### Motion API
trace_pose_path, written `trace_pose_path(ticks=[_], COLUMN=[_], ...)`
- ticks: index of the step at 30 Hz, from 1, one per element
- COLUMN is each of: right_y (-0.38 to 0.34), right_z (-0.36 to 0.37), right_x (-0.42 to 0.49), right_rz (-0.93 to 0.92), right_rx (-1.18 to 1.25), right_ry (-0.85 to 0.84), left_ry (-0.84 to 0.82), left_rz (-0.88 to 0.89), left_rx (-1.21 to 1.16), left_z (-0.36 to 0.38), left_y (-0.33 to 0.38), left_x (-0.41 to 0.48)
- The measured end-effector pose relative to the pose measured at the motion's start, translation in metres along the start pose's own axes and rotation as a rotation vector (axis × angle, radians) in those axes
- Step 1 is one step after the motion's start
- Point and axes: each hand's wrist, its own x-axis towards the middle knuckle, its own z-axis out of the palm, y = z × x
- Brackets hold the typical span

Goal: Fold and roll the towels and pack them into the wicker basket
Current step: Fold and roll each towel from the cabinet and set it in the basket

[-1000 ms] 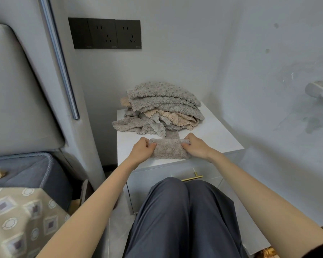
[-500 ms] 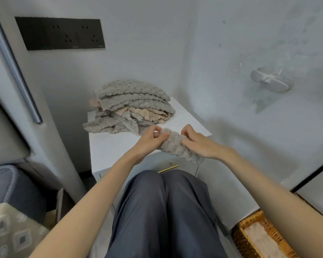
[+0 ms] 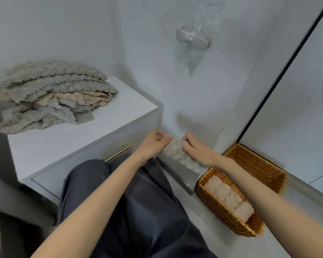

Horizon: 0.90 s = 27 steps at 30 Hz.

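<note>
- Towels left to do make the biggest heap in view. The pile of grey and beige cloths lies loose and unfolded at the far left of the white table, well apart from my hands. I cannot count the layers, but there are many, so I judge most of the work is left.
- Wicker basket stands on the floor at my right, near the table's end and partly under my right forearm. Its near end holds pale rolls, apparently 2 lying end to end along 1 long wall. The far part shows only bare weave, so there is room for more.
- Grey roll is the towel in hand. It is wound into a short log and held in the air just past the table's near corner, between table and basket, not yet in the basket.
- Left grip pinches 1 end of that roll, with the thumb on top and the fingers curled round it.
- Right grip pinches the other end in the same way, and a bit of the roll trails down below my right wrist.
- My reading is that folding and rolling this 1 is finished, and it only needs lowering into the basket beside the pale rolls. After that, the whole pile on the table waits.
</note>
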Motion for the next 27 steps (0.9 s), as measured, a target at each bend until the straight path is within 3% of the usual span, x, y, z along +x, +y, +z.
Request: trace_pose_path(ticks=[12, 16, 20, 27], right_y=[0.129, 0.178, 0.223, 0.294], right_z=[0.022, 0.041, 0.051, 0.059], right_x=[-0.082, -0.098, -0.097, -0.056], right_rz=[0.344, 0.55, 0.786, 1.077], right_rx=[0.162, 0.236, 0.366, 0.704], right_ry=[0.15, 0.225, 0.383, 0.581], left_ry=[-0.113, -0.141, -0.123, -0.081], left_rz=[-0.114, -0.213, -0.318, -0.526], left_rx=[0.017, -0.067, -0.198, -0.703], left_z=[0.108, 0.129, 0.14, 0.138], left_y=[-0.034, -0.049, -0.062, -0.071], left_x=[0.022, 0.032, 0.046, 0.07])
